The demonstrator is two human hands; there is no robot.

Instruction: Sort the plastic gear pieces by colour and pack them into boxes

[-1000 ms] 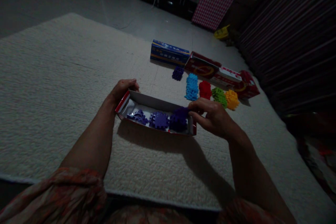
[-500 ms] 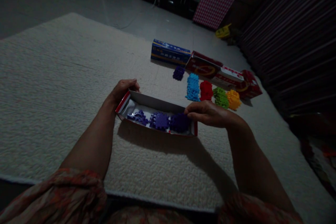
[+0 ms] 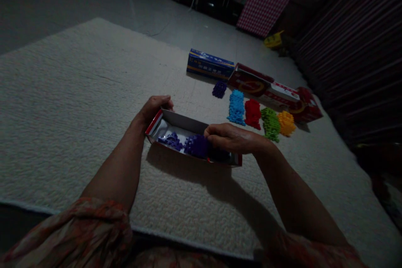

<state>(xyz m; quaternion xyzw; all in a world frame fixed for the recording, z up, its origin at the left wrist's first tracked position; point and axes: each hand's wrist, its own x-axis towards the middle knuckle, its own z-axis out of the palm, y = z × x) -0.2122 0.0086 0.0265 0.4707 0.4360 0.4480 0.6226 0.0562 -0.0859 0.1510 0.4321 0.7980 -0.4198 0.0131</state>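
Observation:
A narrow open cardboard box (image 3: 188, 121), white inside with red ends, is tilted towards me just above the mat. My left hand (image 3: 157, 106) is closed around its left end, thumb along the far corner. Inside lie purple interlocking toy blocks (image 3: 171, 140) with notched edges. Over the right half of the box, my right hand (image 3: 230, 137) has thumb and fingers pinched at a purple block (image 3: 197, 145). The box's right part under this hand is dark and partly hidden.
Beyond the box sit block stacks: purple (image 3: 219, 89), light blue (image 3: 236, 107), red (image 3: 253, 114), green (image 3: 270, 124) and yellow (image 3: 286, 123). Behind them stand a blue box (image 3: 210, 65) and red-and-white boxes (image 3: 251, 82). A beige mat (image 3: 94, 75) lies beneath everything.
My right hand has moved left along the box, from the rightmost purple blocks to those in the middle. The left hand keeps its hold. The whole view has shifted slightly.

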